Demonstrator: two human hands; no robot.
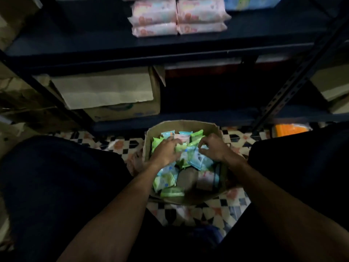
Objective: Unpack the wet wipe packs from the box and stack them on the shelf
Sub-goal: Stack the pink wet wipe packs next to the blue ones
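Both forearms reach down between my dark-trousered knees (47, 176) into the open cardboard box (181, 122), which sits on the patterned tile floor (228, 205) in front of the shelf (151, 52). Loose wet wipe packs (166, 181), green, blue and a few pink, lie jumbled inside the box. My left hand (166, 150) lies on the heap with its fingers bent over a green pack (179, 148); in the dim blur I cannot tell whether it grips it. My right hand (213, 148) has its fingers curled just above a blue pack (198, 161), and I cannot tell if it holds anything. Up on the shelf, pink packs (154, 17) stand in two stacks side by side, touching, with a blue bundle (251, 2) just to their right. A carton (113, 95) sits on the tier below.
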